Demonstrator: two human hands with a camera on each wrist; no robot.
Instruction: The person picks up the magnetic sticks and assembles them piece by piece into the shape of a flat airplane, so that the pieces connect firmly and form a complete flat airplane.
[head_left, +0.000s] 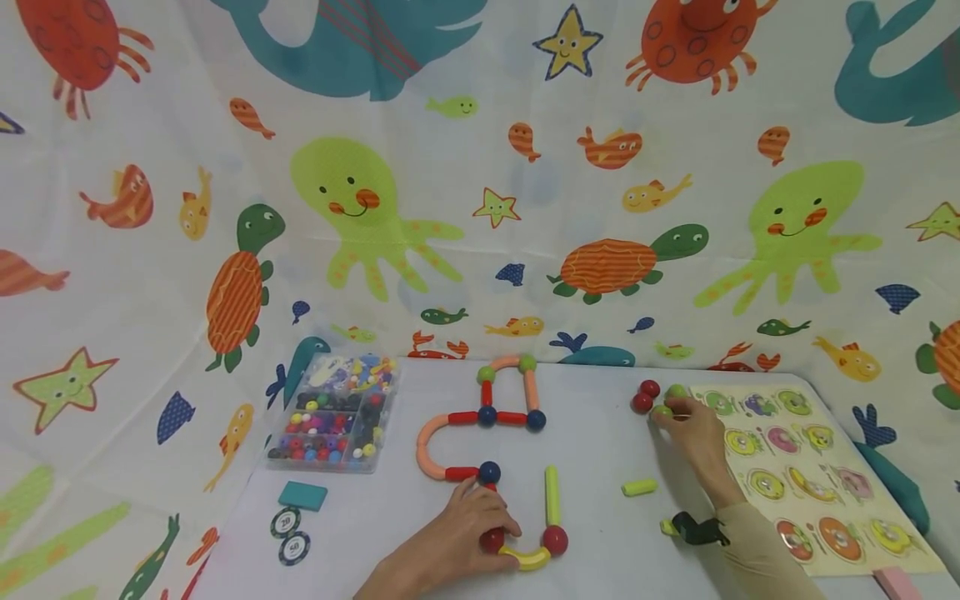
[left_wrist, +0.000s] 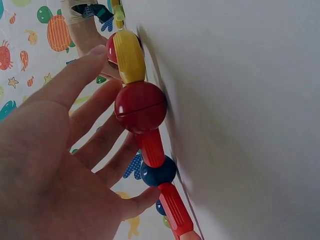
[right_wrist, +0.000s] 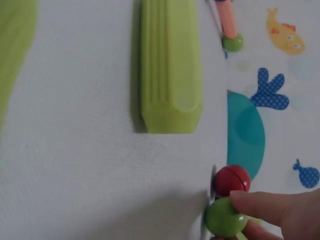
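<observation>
A chain of magnetic sticks and balls (head_left: 487, 417) lies in the middle of the white table (head_left: 600, 433). My left hand (head_left: 491, 527) rests at its near end, fingers against a red ball (head_left: 491, 542) beside a curved yellow stick (head_left: 528, 559). The left wrist view shows that red ball (left_wrist: 140, 107) between a yellow stick (left_wrist: 129, 56) and a red stick (left_wrist: 151, 146), with my fairly straight fingers (left_wrist: 85, 115) alongside. My right hand (head_left: 675, 412) pinches a green ball (head_left: 663, 411) next to two red balls (head_left: 646, 396). The right wrist view shows fingertips (right_wrist: 265, 207) on the green ball (right_wrist: 221, 218), which touches a red ball (right_wrist: 231, 180).
A clear bead box (head_left: 330, 425) stands at the left, with a teal block (head_left: 303, 495) and two poker chips (head_left: 289, 535) in front of it. A peg puzzle board (head_left: 813, 500) lies at the right. A loose light-green stick (head_left: 639, 487) lies mid-table. A patterned curtain hangs behind.
</observation>
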